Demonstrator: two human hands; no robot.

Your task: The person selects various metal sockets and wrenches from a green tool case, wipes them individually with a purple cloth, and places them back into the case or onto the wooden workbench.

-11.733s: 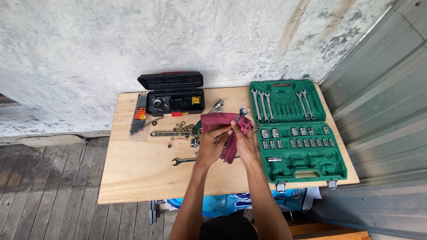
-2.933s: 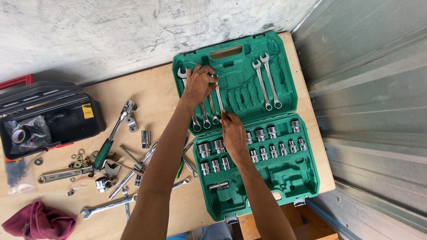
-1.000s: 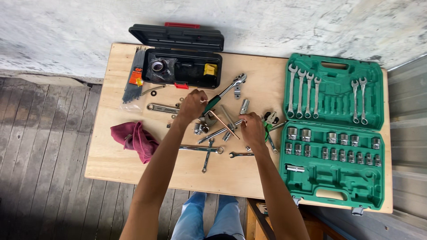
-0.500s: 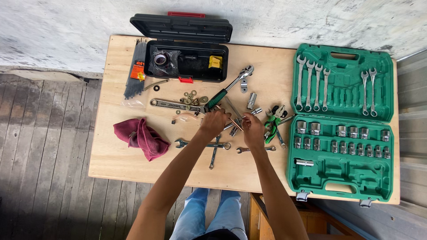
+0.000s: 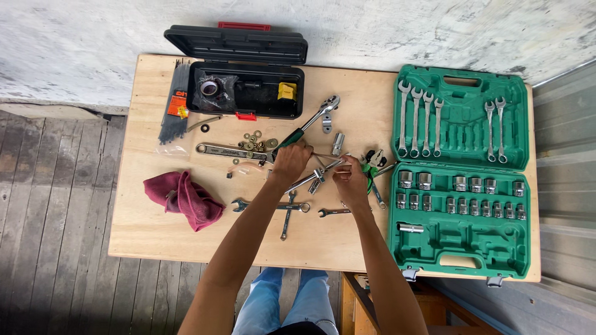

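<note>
Fingers of the left hand [image 5: 290,162] and right hand [image 5: 349,182] pinch a slim wrench [image 5: 315,178] from the tabletop [image 5: 186,248] pile; sorting step, wants a firm lift clear.

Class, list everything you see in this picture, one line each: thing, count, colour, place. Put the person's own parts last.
table: one, pale wood, centre.
socket case: one, green, open, table's right end.
case wrenches: six, silver, clipped in the case lid.
sockets: many, silver, in rows in the case's lower half.
toolbox: one, black with red latch, open, at the table's far edge.
cable ties: one bundle, black, left of the toolbox.
rag: one, maroon, table's left side.
ratchet: one, silver with green grip, mid-table.
washers: a small heap, brassy, beside the ratchet's grip.
loose wrenches: several, silver, mid-table.
left hand: in the loose tool pile.
right hand: in the same pile.
</note>
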